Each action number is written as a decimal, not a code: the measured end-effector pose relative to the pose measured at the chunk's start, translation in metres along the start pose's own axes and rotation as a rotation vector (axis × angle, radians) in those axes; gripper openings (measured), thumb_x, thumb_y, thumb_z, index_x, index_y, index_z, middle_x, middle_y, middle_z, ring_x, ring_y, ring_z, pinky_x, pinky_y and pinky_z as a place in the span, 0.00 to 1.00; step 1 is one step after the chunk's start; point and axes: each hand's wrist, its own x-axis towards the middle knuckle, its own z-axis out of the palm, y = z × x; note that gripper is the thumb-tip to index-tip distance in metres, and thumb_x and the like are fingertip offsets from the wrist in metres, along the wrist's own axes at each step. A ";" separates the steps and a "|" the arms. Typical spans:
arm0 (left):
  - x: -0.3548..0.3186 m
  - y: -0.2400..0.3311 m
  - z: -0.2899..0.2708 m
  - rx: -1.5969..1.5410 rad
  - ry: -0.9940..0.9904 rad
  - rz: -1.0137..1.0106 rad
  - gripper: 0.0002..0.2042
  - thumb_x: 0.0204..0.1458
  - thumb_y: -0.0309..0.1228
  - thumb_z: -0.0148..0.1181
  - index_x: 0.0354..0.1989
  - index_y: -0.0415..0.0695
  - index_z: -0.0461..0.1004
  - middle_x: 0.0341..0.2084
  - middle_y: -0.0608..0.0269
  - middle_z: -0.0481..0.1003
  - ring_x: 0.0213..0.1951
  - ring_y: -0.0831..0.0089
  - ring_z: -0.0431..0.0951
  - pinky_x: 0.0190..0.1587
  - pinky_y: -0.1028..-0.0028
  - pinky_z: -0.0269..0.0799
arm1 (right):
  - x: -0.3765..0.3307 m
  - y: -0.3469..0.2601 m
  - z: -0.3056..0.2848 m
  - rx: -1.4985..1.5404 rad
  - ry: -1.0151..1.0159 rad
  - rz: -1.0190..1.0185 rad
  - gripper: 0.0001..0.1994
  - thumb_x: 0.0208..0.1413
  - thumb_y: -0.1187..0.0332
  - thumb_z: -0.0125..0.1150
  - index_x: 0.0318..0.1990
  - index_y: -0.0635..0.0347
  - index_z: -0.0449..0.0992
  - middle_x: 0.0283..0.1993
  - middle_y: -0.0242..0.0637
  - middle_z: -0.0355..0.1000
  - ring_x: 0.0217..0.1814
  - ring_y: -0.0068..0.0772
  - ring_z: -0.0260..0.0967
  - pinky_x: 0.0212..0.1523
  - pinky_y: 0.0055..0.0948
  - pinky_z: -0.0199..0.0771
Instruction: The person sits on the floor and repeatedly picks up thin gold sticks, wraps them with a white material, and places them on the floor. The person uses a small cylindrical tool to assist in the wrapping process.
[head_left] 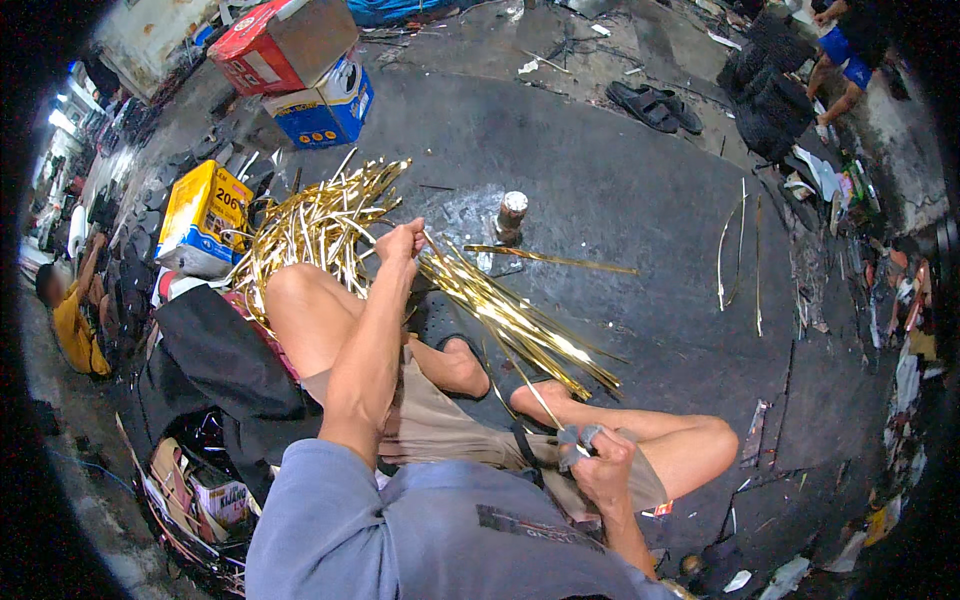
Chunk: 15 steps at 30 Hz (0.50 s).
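Observation:
I sit with bent legs around a layer of long, shiny gold strips (520,325) on the dark floor mat. My left hand (400,242) is closed in a pinch at their upper end, apparently on a thin gold strip (515,368) that slants down toward my right side. By my right knee, my right hand (605,465) is closed around a small grey rag (575,440), and the strip runs into it. What lies inside both fists is mostly hidden. A large tangled heap of gold strips (320,225) lies just left of my left hand.
Beyond the strips stands a small white-topped container (512,208) amid whitish smears. At left are a yellow box (208,215), a blue box (325,105) and a red box (275,50). Black sandals (655,105) lie far right. Other people sit at left (80,320) and far right (845,65).

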 end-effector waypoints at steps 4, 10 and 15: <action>0.014 -0.035 0.015 0.064 0.177 -0.025 0.04 0.50 0.15 0.63 0.25 0.32 0.76 0.19 0.58 0.74 0.16 0.74 0.70 0.15 0.76 0.61 | -0.012 0.007 -0.018 -0.120 -0.046 0.058 0.07 0.39 0.73 0.70 0.26 0.64 0.78 0.21 0.43 0.70 0.23 0.42 0.68 0.26 0.36 0.67; 0.094 -0.095 -0.022 0.506 0.172 0.163 0.07 0.46 0.26 0.70 0.27 0.34 0.79 0.24 0.52 0.80 0.22 0.62 0.79 0.24 0.67 0.72 | -0.037 0.031 -0.027 -0.130 -0.144 0.306 0.09 0.41 0.69 0.72 0.27 0.61 0.77 0.24 0.44 0.71 0.26 0.49 0.72 0.29 0.43 0.70; 0.037 -0.104 0.036 1.159 0.080 0.556 0.15 0.46 0.41 0.70 0.38 0.44 0.83 0.38 0.46 0.82 0.44 0.49 0.82 0.50 0.56 0.76 | -0.010 0.055 0.002 -0.173 -0.060 0.260 0.05 0.48 0.74 0.62 0.29 0.67 0.74 0.26 0.50 0.70 0.26 0.51 0.68 0.29 0.44 0.66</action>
